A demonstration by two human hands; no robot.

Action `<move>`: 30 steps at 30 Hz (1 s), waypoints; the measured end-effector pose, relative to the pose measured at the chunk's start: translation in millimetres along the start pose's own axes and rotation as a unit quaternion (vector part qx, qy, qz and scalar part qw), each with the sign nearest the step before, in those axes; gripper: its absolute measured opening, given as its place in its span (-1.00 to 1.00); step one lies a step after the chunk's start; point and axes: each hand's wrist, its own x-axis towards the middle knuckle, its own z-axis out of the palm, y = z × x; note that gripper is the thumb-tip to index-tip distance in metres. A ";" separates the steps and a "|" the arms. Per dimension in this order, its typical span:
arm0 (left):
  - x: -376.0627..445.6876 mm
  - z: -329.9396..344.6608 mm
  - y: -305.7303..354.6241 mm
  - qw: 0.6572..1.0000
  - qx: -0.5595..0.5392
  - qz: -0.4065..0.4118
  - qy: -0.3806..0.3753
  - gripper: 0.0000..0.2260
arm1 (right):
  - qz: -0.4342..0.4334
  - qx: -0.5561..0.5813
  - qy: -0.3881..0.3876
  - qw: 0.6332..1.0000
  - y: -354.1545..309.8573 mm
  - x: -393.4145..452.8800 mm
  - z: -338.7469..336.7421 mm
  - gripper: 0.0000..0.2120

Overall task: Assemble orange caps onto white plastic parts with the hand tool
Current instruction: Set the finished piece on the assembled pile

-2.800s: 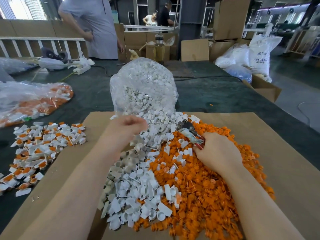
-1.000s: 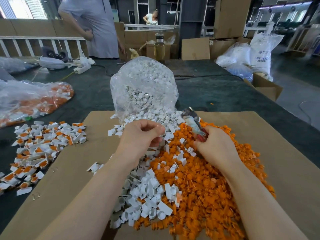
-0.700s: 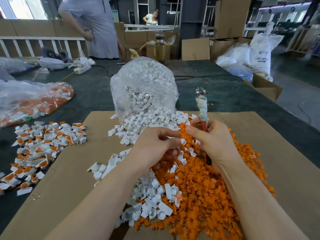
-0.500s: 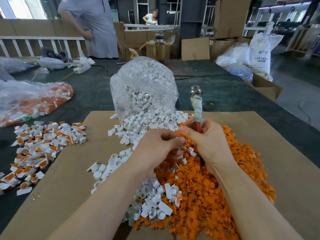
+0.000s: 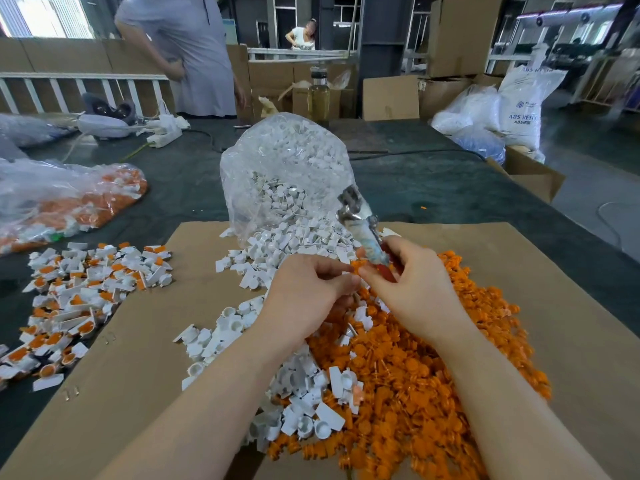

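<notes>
My left hand point(image 5: 308, 299) and my right hand point(image 5: 412, 292) meet fingertip to fingertip above the piles. Between them sits a small orange cap point(image 5: 356, 266), pinched by both. My left hand's curled fingers hide whatever else it holds. My right hand also grips the hand tool point(image 5: 360, 226), whose red handle lies in the palm and whose taped shaft and metal head point up and to the left. Loose orange caps point(image 5: 415, 375) lie heaped on the right of the cardboard sheet point(image 5: 138, 375). White plastic parts point(image 5: 298, 237) spill from a clear bag point(image 5: 284, 174).
Assembled white-and-orange pieces point(image 5: 79, 292) lie in a pile at the left. A plastic bag of orange and white parts point(image 5: 65, 202) lies beyond them. A person point(image 5: 194, 53) stands at the table's far side. Cardboard boxes and white sacks point(image 5: 519, 105) stand at the right.
My left hand left the white pile and came to my right hand. My right hand lifted the tool off the orange pile; its head now tilts left. Both hands now pinch an orange cap.
</notes>
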 end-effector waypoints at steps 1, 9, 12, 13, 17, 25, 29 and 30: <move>-0.4 0.5 0.4 1.000 -0.013 -0.007 0.005 -0.91 | 0.001 -0.001 0.002 1.000 0.5 -0.1 1.2 -0.88; -2.0 3.1 4.9 0.980 -0.190 -0.055 0.028 -0.95 | 0.035 0.086 0.082 0.992 -1.7 -1.1 6.5 -0.88; -1.8 4.7 5.3 0.968 -0.240 -0.068 0.035 -0.94 | 0.034 0.079 0.083 0.993 -1.6 -1.9 8.6 -0.89; -1.6 4.8 5.8 0.963 -0.256 -0.072 0.037 -0.96 | 0.033 0.072 0.083 0.993 -1.6 -1.9 9.4 -0.90; -1.4 5.0 7.0 0.958 -0.274 -0.067 0.046 -0.94 | 0.029 0.051 0.090 0.994 -2.0 -2.1 11.0 -0.90; -5.8 8.7 9.3 0.969 -0.236 -0.015 0.078 -0.97 | 0.022 0.046 0.129 0.990 -5.9 -4.5 16.4 -0.87; -8.0 11.5 11.0 0.969 -0.231 0.001 0.089 -0.97 | 0.021 0.060 0.144 0.988 -6.9 -5.2 17.0 -0.86; -8.6 11.9 11.5 0.969 -0.230 0.004 0.091 -0.96 | 0.020 0.055 0.144 0.988 -7.2 -5.5 17.0 -0.86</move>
